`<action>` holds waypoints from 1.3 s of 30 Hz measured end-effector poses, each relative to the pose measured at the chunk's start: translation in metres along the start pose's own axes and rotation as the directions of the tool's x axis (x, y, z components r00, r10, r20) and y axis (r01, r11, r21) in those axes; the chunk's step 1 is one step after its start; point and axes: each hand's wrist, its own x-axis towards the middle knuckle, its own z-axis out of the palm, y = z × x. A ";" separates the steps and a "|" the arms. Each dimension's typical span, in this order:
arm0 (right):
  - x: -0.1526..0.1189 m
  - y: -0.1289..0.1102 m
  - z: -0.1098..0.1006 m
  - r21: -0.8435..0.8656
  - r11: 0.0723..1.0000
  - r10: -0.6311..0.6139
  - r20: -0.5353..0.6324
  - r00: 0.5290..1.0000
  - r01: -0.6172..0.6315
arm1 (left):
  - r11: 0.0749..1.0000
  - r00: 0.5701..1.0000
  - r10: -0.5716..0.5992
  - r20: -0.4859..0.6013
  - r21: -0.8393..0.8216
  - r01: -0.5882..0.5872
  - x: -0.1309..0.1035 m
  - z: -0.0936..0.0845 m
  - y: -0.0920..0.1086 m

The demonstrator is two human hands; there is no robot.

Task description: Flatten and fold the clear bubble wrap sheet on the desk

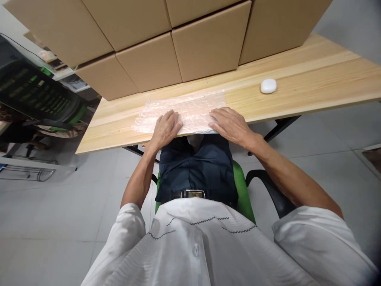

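Observation:
A thin, pinkish see-through sheet of plastic wrap, wrinkled like bubble wrap (190, 107), lies flat along the front edge of the wooden table (312, 83). My left hand (166, 128) rests palm down on its left front part, fingers slightly bent and apart. On the right front corner lies my right hand (230, 124), also palm down, with the fingers stretched forward and the thumb pointing inward. Between the hands, the sheet's near border looks folded or doubled at the table edge. What lies under the palms is hidden.
Several brown cardboard boxes (208, 39) stand stacked along the back of the table. A small white rounded case (268, 85) sits to the right. I sit on a green chair (242, 190) with black armrests. Another dark mesh chair (35, 91) is at the left.

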 end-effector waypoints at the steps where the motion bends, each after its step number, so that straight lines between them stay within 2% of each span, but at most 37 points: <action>1: -0.001 0.000 -0.003 0.002 1.000 -0.005 0.003 1.000 0.005 | 1.000 1.000 -0.021 0.001 0.000 0.021 -0.003 -0.004 -0.007; 5: -0.008 -0.012 -0.015 -0.013 0.997 -0.076 0.023 0.997 0.076 | 0.998 0.998 -0.057 0.010 -0.009 0.057 -0.018 -0.018 -0.028; 9: -0.014 -0.023 -0.016 -0.012 0.982 -0.185 0.120 0.975 0.188 | 1.000 0.995 -0.011 0.094 0.018 0.010 -0.028 -0.021 -0.028; 13: -0.014 -0.015 -0.008 -0.031 0.979 -0.196 0.096 0.976 0.199 | 0.998 0.987 0.026 0.162 0.044 -0.034 -0.031 -0.022 -0.023; 17: -0.015 -0.001 -0.007 0.052 0.981 -0.186 0.035 0.982 0.184 | 0.998 0.984 0.042 0.173 0.036 -0.049 -0.036 -0.028 -0.022; 21: -0.020 0.004 -0.015 0.147 0.982 -0.117 -0.020 0.993 0.118 | 0.998 0.989 0.061 0.137 0.007 -0.062 -0.046 -0.037 -0.023; 24: -0.025 0.005 -0.025 0.204 0.972 -0.107 -0.042 0.993 0.113 | 0.999 0.995 0.050 0.082 0.005 -0.050 -0.055 -0.041 -0.028; 31: -0.040 0.013 -0.056 0.309 0.950 -0.045 -0.019 0.999 0.049 | 1.000 1.000 -0.008 -0.007 0.009 0.008 -0.071 -0.047 -0.043; 35: -0.048 0.026 -0.068 0.302 0.953 -0.045 0.040 0.998 0.031 | 0.996 0.999 0.023 -0.036 -0.090 -0.026 -0.077 -0.052 -0.052; 39: -0.047 0.045 -0.070 0.216 0.975 -0.070 0.100 0.992 0.047 | 0.984 0.998 0.045 -0.050 -0.171 -0.053 -0.082 -0.059 -0.055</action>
